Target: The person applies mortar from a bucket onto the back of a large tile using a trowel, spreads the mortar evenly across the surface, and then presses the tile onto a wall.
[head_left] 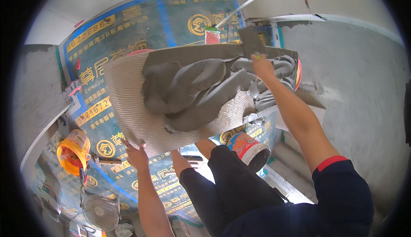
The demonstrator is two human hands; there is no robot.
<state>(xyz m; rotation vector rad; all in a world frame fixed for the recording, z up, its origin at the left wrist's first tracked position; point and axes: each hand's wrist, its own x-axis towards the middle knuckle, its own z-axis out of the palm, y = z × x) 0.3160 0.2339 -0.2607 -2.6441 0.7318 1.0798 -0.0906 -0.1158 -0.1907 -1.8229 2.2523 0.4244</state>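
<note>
one tile (129, 95) smeared with mortar (180, 83): your left hand (137, 156) pinches its edge, your right hand (262, 68) apparently grips a trowel (251, 41); loosening the left could tip it.

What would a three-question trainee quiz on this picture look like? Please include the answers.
1. Which hand holds the trowel: A) left, B) right, C) neither?
2. True or false: the dark grey mortar covers the whole slab.
3. Fill in the blank: the left hand touches the slab's near ____ corner.

Key
1. B: the right hand.
2. False: a pale ridged surface shows along the left side.
3. Left.
</note>
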